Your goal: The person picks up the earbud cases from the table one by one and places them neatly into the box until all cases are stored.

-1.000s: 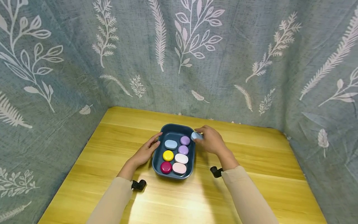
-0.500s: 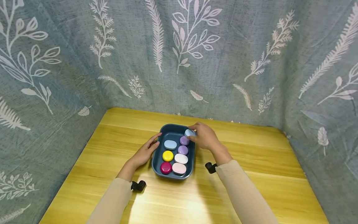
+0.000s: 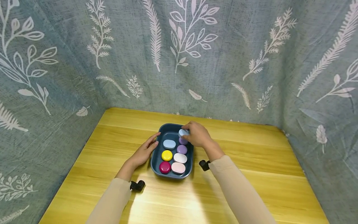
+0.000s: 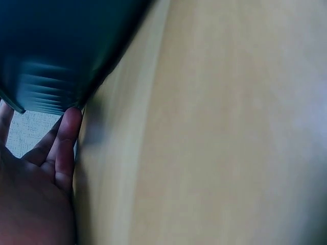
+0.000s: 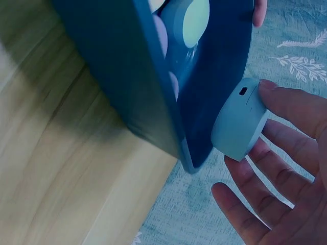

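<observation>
A dark blue plastic bin [image 3: 169, 134] stands on the table, holding several small, smooth cases. My right hand [image 3: 198, 134] pinches a light blue oval earbud case [image 3: 183, 133] above the bin's far right part. In the right wrist view, a small port shows on the held earbud case [image 5: 236, 122], between the thumb and fingertips. My left hand [image 3: 143, 153] rests on the bin's left side with its fingers extended. The left wrist view shows a fingertip of the left hand [image 4: 38, 199] touching the bin's outer wall [image 4: 56, 46].
Inside the bin lie a second light blue oval case [image 3: 169, 144], a yellow round case [image 3: 167, 155], a crimson one [image 3: 165, 167], two purple ones, a white oval case [image 3: 180, 158] and a pale pink one [image 3: 178, 168]. A patterned curtain [image 3: 167, 87] hangs behind the wooden table [image 3: 246, 152].
My right hand has carried the light blue earbud case left, from beside the bin's right rim to over its far right part. The left hand stays against the bin.
</observation>
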`<state>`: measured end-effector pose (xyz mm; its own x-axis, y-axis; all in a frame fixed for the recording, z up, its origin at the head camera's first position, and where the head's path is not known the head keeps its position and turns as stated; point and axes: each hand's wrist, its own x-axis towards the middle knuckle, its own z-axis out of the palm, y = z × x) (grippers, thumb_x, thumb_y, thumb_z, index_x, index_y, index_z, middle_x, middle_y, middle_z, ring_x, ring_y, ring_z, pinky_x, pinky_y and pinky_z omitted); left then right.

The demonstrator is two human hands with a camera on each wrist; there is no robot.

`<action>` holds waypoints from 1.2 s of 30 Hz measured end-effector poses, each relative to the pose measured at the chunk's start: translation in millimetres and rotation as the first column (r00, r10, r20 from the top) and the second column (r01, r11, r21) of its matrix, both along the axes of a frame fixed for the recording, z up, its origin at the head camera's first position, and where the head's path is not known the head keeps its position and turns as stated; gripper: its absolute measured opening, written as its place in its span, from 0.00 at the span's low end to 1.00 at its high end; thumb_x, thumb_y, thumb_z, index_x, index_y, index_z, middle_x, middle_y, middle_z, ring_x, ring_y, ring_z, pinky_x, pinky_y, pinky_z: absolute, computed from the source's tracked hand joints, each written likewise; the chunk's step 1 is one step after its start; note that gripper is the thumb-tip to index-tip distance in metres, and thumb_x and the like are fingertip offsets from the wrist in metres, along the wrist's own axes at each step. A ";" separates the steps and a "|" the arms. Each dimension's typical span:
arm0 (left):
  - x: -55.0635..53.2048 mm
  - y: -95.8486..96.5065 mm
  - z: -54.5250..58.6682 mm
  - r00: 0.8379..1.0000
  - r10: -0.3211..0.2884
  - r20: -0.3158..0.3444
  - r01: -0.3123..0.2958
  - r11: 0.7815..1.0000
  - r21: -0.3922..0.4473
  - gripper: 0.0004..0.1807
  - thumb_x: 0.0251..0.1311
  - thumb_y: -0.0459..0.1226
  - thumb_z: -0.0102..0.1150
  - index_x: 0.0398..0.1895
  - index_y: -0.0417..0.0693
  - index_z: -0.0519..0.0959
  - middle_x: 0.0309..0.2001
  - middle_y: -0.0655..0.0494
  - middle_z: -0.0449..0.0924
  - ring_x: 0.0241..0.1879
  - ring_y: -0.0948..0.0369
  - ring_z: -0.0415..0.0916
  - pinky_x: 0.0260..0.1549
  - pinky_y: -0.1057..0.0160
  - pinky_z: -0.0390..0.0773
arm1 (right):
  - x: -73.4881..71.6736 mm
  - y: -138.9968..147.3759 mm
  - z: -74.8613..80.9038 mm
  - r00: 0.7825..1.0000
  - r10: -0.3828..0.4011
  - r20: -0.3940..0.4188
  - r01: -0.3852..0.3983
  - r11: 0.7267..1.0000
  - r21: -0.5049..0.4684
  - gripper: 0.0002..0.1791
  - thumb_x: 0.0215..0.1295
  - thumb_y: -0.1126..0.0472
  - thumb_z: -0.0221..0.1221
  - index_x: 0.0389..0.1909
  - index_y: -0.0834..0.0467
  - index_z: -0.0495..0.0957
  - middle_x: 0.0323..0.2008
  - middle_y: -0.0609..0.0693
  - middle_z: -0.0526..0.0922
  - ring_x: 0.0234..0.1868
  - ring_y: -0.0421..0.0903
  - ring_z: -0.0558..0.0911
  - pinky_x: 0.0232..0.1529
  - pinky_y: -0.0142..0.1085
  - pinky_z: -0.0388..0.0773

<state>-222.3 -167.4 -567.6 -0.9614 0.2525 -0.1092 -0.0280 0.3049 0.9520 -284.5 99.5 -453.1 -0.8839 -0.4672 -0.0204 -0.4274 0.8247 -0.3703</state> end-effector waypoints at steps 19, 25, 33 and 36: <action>1.2 1.5 1.9 1.000 0.004 -0.011 -0.004 1.000 -0.001 0.26 0.69 0.60 0.42 0.69 0.87 0.55 0.73 0.57 0.56 0.73 0.52 0.54 0.71 0.39 0.53 | -5.9 -22.5 -1.1 0.999 0.004 0.047 -0.004 1.000 0.015 0.26 0.61 0.47 0.65 0.59 0.53 0.79 0.51 0.49 0.80 0.48 0.47 0.79 0.51 0.43 0.78; 0.8 1.2 1.5 1.000 0.007 0.001 -0.007 1.000 -0.002 0.26 0.70 0.59 0.42 0.70 0.87 0.55 0.74 0.60 0.55 0.73 0.53 0.53 0.71 0.40 0.52 | -10.6 -24.9 -2.7 0.997 -0.019 0.071 0.017 0.999 0.028 0.25 0.61 0.47 0.65 0.59 0.51 0.79 0.53 0.49 0.79 0.51 0.49 0.78 0.53 0.45 0.78; -0.2 1.8 1.3 1.000 0.012 -0.001 -0.012 1.000 -0.002 0.25 0.71 0.57 0.42 0.70 0.87 0.56 0.72 0.58 0.58 0.72 0.53 0.56 0.71 0.40 0.53 | -16.5 -30.7 -6.0 0.995 -0.027 0.091 0.024 0.999 0.029 0.24 0.61 0.47 0.65 0.58 0.49 0.79 0.55 0.48 0.79 0.55 0.48 0.78 0.57 0.45 0.77; -0.4 1.7 1.1 1.000 0.016 -0.007 -0.016 1.000 -0.001 0.25 0.70 0.59 0.42 0.69 0.87 0.56 0.70 0.55 0.61 0.70 0.52 0.59 0.70 0.40 0.55 | -17.0 -33.7 -5.9 0.994 -0.033 0.106 0.032 0.999 0.012 0.24 0.61 0.47 0.65 0.58 0.49 0.79 0.56 0.48 0.79 0.57 0.49 0.77 0.59 0.46 0.76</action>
<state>-222.7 -165.8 -566.5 -0.9662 0.2367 -0.1024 -0.0260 0.3053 0.9519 -301.5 65.9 -458.9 -0.8912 -0.4376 -0.1195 -0.3592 0.8417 -0.4032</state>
